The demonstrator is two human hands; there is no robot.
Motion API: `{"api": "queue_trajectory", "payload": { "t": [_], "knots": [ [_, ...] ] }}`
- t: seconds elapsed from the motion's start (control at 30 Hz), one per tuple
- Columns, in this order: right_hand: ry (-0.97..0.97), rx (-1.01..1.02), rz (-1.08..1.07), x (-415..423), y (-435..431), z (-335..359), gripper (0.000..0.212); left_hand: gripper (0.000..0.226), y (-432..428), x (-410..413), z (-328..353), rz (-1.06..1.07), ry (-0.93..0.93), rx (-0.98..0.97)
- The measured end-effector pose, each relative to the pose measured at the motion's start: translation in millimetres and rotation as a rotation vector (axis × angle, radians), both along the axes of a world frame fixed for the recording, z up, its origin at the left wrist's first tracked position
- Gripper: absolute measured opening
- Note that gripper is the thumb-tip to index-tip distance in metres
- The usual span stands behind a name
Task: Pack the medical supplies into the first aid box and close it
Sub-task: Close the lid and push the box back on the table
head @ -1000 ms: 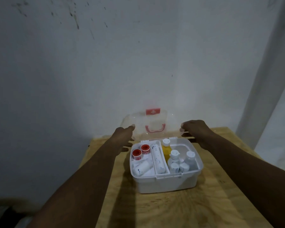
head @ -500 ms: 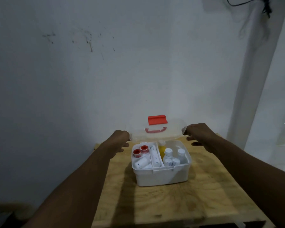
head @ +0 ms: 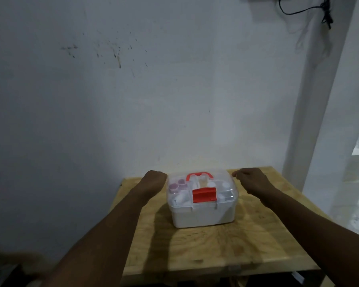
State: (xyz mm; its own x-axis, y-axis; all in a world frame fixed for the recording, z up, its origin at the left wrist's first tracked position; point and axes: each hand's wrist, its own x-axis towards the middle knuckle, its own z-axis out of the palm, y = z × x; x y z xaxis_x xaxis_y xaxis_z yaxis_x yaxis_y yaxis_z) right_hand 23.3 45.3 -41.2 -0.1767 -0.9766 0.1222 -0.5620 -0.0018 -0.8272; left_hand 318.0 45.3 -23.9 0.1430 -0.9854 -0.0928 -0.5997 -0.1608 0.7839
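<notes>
The white first aid box point(head: 203, 216) stands on the wooden table point(head: 216, 249). Its clear lid point(head: 226, 180) lies down flat on the box, with the red handle point(head: 198, 175) on top and the red latch point(head: 204, 194) at the front edge. Through the lid I see red-capped rolls point(head: 176, 186) on the left and white bottles point(head: 225, 185) on the right. My left hand point(head: 155, 181) presses curled fingers against the lid's left edge. My right hand point(head: 250, 181) has curled fingers at the lid's back right corner.
The table's back edge meets a stained white wall point(head: 153, 100). A white pillar point(head: 319, 121) rises just right of the table, with a black cable point(head: 325, 13) hanging near its top. Bare wood lies in front of the box and on both sides.
The lid stood upright behind the box a second ago; both hands have swung it forward and down onto the box. The view has also pulled back and tilted up.
</notes>
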Motion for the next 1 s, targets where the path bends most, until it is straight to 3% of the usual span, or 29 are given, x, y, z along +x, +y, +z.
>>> {"api": "queue_trajectory", "payload": {
  "t": [0.1,0.23,0.4,0.53,0.7,1.0],
  "knots": [
    [0.284,-0.267,0.024,9.6,1.4,-0.2,0.032,0.045,2.8,-12.0,-6.2,0.006,-0.191,-0.238],
    [0.437,-0.423,0.166,30.0,3.8,-7.6,0.041,0.057,5.3,-29.9,-22.2,-0.085,-0.375,-0.424],
    [0.492,-0.401,0.239,44.7,7.7,-27.2,0.049,0.059,9.2,-43.6,-40.2,-0.236,-0.444,-0.394],
    [0.512,-0.414,0.22,45.9,7.8,-34.7,0.055,0.068,9.5,-43.9,-46.2,-0.217,-0.449,-0.416],
    [0.551,-0.36,0.303,39.9,12.6,-31.0,0.068,0.054,9.2,-44.5,-48.3,-0.212,-0.472,-0.424],
    [0.767,-0.331,0.41,30.0,9.3,-33.6,0.1,0.055,11.1,-45.7,-46.3,-0.215,-0.47,-0.382]
  ]
}}
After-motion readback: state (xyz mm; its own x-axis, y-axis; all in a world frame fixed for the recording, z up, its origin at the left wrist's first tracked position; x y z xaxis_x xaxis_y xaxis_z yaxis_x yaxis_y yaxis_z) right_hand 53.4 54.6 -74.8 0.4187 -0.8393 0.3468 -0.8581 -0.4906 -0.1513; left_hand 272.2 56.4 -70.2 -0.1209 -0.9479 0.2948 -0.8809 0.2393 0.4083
